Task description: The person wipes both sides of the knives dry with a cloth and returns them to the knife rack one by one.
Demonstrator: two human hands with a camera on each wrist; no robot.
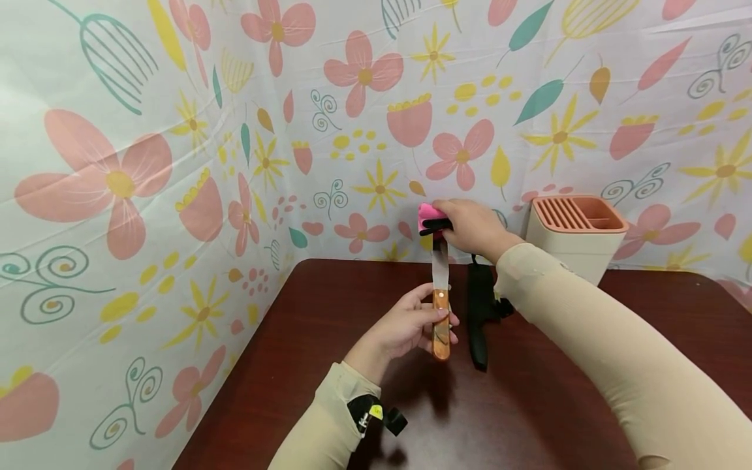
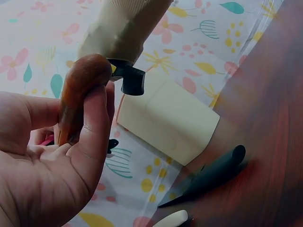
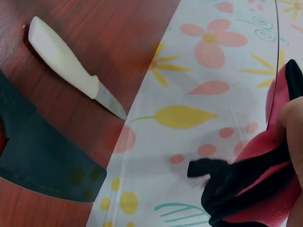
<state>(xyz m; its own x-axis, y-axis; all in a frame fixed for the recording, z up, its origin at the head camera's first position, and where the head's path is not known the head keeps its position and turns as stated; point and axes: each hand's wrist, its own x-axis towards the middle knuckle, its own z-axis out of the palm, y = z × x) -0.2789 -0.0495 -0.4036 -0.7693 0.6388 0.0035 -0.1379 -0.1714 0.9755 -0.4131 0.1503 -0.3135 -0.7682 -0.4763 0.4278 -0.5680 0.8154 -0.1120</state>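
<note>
My left hand (image 1: 399,326) grips the wooden handle (image 1: 440,336) of a knife, its blade (image 1: 440,267) pointing up and away. In the left wrist view, the fingers curl round that brown handle (image 2: 87,75). My right hand (image 1: 476,227) pinches a pink cloth with black trim (image 1: 431,212) at the blade's far end, and the cloth hides the tip. Seen from the right wrist, the bunched cloth (image 3: 265,189) lies under the fingers. Beyond the left hand, a black knife (image 1: 478,294) lies on the table.
A cream knife holder (image 1: 570,251) with a slotted orange top stands at the back right. A small white-handled knife (image 3: 64,59) lies beside the black knife on the dark red table (image 1: 329,307). Flower-patterned sheeting (image 1: 364,150) hangs behind and to the left.
</note>
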